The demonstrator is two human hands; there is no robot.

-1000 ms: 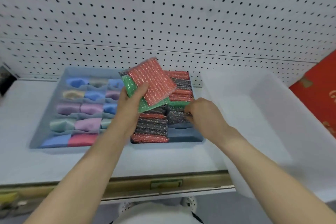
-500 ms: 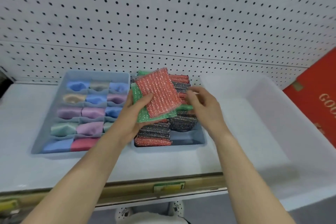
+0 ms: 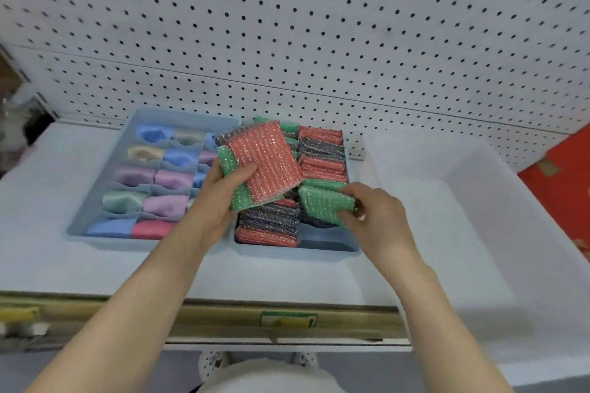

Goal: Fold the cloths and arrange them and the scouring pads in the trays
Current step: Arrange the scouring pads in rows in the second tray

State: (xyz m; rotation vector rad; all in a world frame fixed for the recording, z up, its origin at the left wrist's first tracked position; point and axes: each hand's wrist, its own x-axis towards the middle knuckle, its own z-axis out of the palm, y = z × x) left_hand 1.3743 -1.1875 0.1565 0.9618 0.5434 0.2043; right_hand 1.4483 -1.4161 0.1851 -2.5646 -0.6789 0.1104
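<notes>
Apparently near the end: folded cloths (image 3: 166, 175) are filed in the left tray (image 3: 95, 234), scouring pads (image 3: 268, 223) packed in the right tray (image 3: 319, 251), its near-right corner unfilled | a fanned stack of pads (image 3: 265, 159) is gripped by the left hand (image 3: 220, 198) above that tray | one green pad (image 3: 322, 204) is pinched by the fingers (image 3: 351, 191) of the right hand (image 3: 380, 220), over the gap.

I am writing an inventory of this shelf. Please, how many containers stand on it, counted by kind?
Blue trays: 2, the cloth tray and the pad tray
White tub: 1
Total: 3
</notes>
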